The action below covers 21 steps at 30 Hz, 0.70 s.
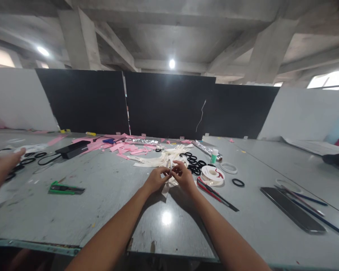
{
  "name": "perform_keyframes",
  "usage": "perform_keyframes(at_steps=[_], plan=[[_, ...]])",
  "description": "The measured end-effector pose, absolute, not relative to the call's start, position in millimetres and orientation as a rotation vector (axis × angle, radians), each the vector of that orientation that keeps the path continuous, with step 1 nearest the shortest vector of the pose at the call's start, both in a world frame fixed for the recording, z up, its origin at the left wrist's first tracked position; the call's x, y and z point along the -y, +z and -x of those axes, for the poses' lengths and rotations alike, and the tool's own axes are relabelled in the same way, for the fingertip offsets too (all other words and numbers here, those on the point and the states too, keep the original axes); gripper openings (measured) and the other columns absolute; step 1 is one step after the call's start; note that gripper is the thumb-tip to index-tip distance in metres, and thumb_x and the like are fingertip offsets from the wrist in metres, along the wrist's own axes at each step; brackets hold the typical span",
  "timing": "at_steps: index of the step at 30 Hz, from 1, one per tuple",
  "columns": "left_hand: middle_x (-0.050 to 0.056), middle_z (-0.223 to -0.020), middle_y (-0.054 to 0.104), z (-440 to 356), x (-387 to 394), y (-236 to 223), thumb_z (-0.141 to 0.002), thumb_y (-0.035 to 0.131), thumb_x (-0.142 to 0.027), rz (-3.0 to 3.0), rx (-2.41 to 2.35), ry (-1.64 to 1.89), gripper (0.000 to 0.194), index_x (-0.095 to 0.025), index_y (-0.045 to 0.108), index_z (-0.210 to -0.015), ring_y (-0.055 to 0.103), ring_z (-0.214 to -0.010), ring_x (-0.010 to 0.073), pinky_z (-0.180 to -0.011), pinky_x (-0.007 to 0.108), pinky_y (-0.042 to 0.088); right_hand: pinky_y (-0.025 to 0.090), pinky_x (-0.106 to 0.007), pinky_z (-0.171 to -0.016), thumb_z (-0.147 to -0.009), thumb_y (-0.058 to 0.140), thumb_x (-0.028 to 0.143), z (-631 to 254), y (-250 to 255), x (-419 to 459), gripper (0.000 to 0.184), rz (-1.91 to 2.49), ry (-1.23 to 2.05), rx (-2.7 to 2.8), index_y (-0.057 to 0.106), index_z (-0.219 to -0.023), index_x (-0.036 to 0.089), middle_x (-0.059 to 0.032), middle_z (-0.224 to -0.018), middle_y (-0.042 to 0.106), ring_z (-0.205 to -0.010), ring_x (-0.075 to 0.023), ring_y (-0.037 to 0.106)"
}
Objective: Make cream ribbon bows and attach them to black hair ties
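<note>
Over the near middle of the grey table, you've got both hands together, fingers drawn in narrow! Your left hand and your right hand pinch a thin pale ring between the fingertips, held upright just in front of the heap of cream strips; exactly which fingertips bear on it, you can't tell, they overlap. Just beyond your right hand sit the black rings, bunched up, and there's the white spool beside them, with the red cutter lying slantwise near your right wrist! Well off to your left lies the green cutter, and at the far left edge, a co-worker's hand reaches in over the table
</note>
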<state>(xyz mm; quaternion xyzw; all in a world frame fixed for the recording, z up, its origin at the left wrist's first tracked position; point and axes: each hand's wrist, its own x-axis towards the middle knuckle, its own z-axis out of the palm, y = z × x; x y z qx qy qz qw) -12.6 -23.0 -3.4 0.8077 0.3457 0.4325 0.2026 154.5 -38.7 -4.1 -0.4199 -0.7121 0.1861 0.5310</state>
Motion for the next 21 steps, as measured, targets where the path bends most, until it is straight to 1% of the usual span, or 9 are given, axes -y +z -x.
perform_keyframes(at_steps=[2, 5, 10, 12, 15, 17, 18, 19, 21], plan=[[0.002, -0.080, 0.067, 12.4, 24.1, -2.8, -0.082, 0.058, -0.039, -2.249, -0.959, 1.216, 0.025, -0.016, 0.067, -0.084, 0.059, -0.073, 0.0150, -0.069, 0.024, 0.043, 0.047, -0.027, -0.063, -0.076, 0.059, 0.022, -155.2, -2.4, 39.3, 0.038, 1.026, 0.435, 1.737, 0.056, -0.114, 0.022, -0.0020, -0.084, 0.067, -0.068, -0.0147, 0.060], [0.003, -0.081, 0.067, 12.7, 24.9, -2.2, -0.082, 0.059, -0.037, -2.231, -0.922, 1.229, 0.024, -0.015, 0.067, -0.086, 0.060, -0.076, 0.0159, -0.072, 0.025, 0.044, 0.048, -0.028, -0.064, -0.077, 0.058, 0.023, -155.8, -2.5, 38.3, 0.030, 1.014, 0.413, 1.740, 0.062, -0.107, 0.022, -0.0035, -0.086, 0.068, -0.071, -0.0157, 0.061], [0.005, -0.087, 0.069, 13.0, 25.6, -2.9, -0.082, 0.058, -0.034, -2.203, -0.877, 1.192, 0.024, -0.015, 0.068, -0.093, 0.062, -0.079, 0.0169, -0.074, 0.027, 0.047, 0.048, -0.028, -0.066, -0.077, 0.058, 0.022, -156.0, -4.0, 37.1, 0.009, 0.993, 0.320, 1.791, 0.065, -0.083, 0.021, -0.0040, -0.081, 0.065, -0.073, -0.0163, 0.059], [0.005, -0.087, 0.069, 13.3, 25.4, -2.8, -0.082, 0.058, -0.033, -2.222, -0.894, 1.204, 0.023, -0.016, 0.069, -0.093, 0.062, -0.080, 0.0172, -0.075, 0.027, 0.047, 0.048, -0.028, -0.064, -0.077, 0.057, 0.022, -155.3, -3.3, 38.6, 0.015, 0.990, 0.333, 1.801, 0.064, -0.090, 0.021, -0.0034, -0.083, 0.064, -0.072, -0.0161, 0.058], [0.004, -0.086, 0.068, 14.5, 23.6, -1.8, -0.082, 0.059, -0.032, -2.285, -0.915, 1.233, 0.020, -0.017, 0.069, -0.091, 0.062, -0.080, 0.0169, -0.076, 0.027, 0.046, 0.047, -0.027, -0.061, -0.077, 0.059, 0.023, -153.3, -1.5, 41.8, 0.042, 0.998, 0.408, 1.765, 0.053, -0.119, 0.023, -0.0023, -0.088, 0.064, -0.071, -0.0150, 0.058], [0.004, -0.088, 0.068, 15.6, 21.4, -1.4, -0.082, 0.060, -0.028, -2.352, -0.894, 1.233, 0.016, -0.019, 0.070, -0.090, 0.062, -0.082, 0.0167, -0.077, 0.028, 0.045, 0.047, -0.026, -0.060, -0.076, 0.061, 0.026, -151.6, -0.4, 43.2, 0.053, 1.011, 0.442, 1.723, 0.046, -0.127, 0.021, -0.0029, -0.090, 0.064, -0.071, -0.0149, 0.058], [0.005, -0.090, 0.069, 16.1, 20.4, -1.3, -0.081, 0.061, -0.025, -2.395, -0.891, 1.232, 0.014, -0.020, 0.071, -0.089, 0.062, -0.084, 0.0173, -0.080, 0.029, 0.045, 0.046, -0.026, -0.060, -0.076, 0.061, 0.027, -150.9, 0.2, 43.6, 0.051, 1.019, 0.455, 1.700, 0.048, -0.125, 0.020, -0.0034, -0.089, 0.064, -0.071, -0.0150, 0.059], [0.005, -0.091, 0.069, 16.7, 19.6, -1.3, -0.079, 0.063, -0.022, -2.441, -0.896, 1.230, 0.012, -0.020, 0.071, -0.088, 0.061, -0.086, 0.0182, -0.082, 0.031, 0.044, 0.046, -0.026, -0.061, -0.077, 0.061, 0.029, -150.3, 0.6, 43.7, 0.044, 1.027, 0.465, 1.684, 0.053, -0.119, 0.019, -0.0035, -0.086, 0.064, -0.071, -0.0151, 0.058], [0.006, -0.094, 0.069, 17.7, 19.3, -0.8, -0.075, 0.065, -0.017, -2.512, -0.923, 1.233, 0.014, -0.020, 0.070, -0.087, 0.060, -0.091, 0.0205, -0.088, 0.034, 0.042, 0.045, -0.027, -0.061, -0.077, 0.062, 0.031, -149.6, 1.6, 43.5, 0.025, 1.029, 0.469, 1.680, 0.061, -0.098, 0.018, -0.0030, -0.080, 0.062, -0.068, -0.0150, 0.057]])
